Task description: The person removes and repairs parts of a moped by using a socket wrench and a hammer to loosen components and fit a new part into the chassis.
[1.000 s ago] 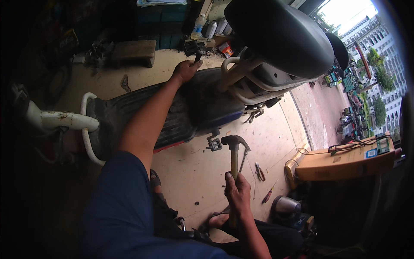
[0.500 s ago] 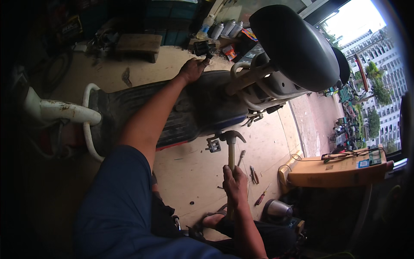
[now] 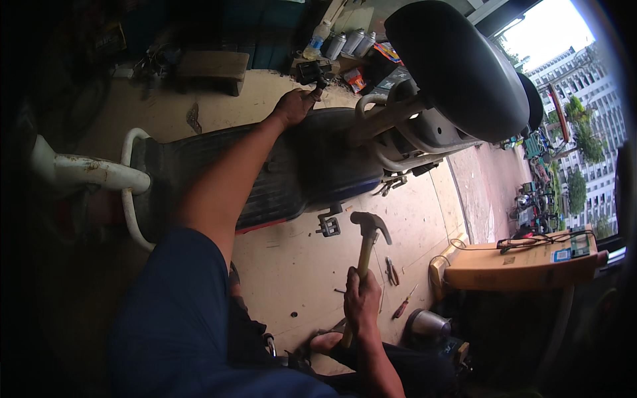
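My right hand (image 3: 363, 298) is closed round the handle of a claw hammer (image 3: 367, 247), its metal head up and tilted to the right. The hammer is held apart from the electric bike (image 3: 272, 174), just right of the bike's near pedal (image 3: 328, 226). Across the bike's black footboard stretches my left arm. On the far side, my left hand (image 3: 295, 108) is closed on the crank of the far pedal (image 3: 313, 71); its fingertips are partly hidden.
Pliers (image 3: 393, 270) and a screwdriver (image 3: 404, 302) lie on the floor to the right, beside a cardboard box (image 3: 517, 262). A low wooden stool (image 3: 213, 69), spray cans (image 3: 352, 42) and a plastic bottle (image 3: 318, 38) stand beyond the bike. Its black saddle (image 3: 458, 66) rises at upper right.
The hammer head has moved right and a little down, away from the near pedal, and the handle has tilted. My left hand has stayed at the far pedal's crank.
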The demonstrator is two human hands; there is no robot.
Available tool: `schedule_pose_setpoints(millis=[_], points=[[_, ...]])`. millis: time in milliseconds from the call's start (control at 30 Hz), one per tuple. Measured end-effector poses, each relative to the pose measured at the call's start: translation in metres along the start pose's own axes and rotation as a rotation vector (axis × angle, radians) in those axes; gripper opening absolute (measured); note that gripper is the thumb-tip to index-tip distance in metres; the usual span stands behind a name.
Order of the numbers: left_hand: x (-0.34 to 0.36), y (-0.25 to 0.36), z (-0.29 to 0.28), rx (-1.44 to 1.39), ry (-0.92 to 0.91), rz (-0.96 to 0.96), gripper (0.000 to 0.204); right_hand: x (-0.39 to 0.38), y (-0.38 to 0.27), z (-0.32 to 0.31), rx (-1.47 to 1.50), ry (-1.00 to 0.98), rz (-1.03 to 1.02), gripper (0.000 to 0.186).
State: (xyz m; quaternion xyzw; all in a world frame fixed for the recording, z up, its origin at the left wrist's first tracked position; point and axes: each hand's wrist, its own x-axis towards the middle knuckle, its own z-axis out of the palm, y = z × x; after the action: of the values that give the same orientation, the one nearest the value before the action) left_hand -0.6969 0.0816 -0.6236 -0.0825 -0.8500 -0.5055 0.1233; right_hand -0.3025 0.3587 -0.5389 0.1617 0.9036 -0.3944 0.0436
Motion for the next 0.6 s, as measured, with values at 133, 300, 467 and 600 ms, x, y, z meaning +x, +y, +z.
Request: schedule_pose_setpoints(millis=[133, 300, 467, 600], points=[[-0.003, 0.000, -0.018, -0.072, -0.037, -0.065, 0.076, -0.004, -0.066, -0.063, 0.310, 0.074, -0.078, 0.024], [-0.001, -0.007, -0.007, -0.075, -0.036, -0.044, 0.078, 0.000, -0.098, -0.070, 0.645, 0.336, -0.632, 0.026], [0.001, -0.003, 0.007, -0.077, -0.060, -0.072, 0.073, 0.018, 0.003, 0.000, -0.027, -0.019, 0.046, 0.030], [-0.003, -0.008, -0.019, -0.050, -0.034, -0.084, 0.072, 0.006, -0.058, -0.067, 0.394, 0.024, 0.047, 0.021]])
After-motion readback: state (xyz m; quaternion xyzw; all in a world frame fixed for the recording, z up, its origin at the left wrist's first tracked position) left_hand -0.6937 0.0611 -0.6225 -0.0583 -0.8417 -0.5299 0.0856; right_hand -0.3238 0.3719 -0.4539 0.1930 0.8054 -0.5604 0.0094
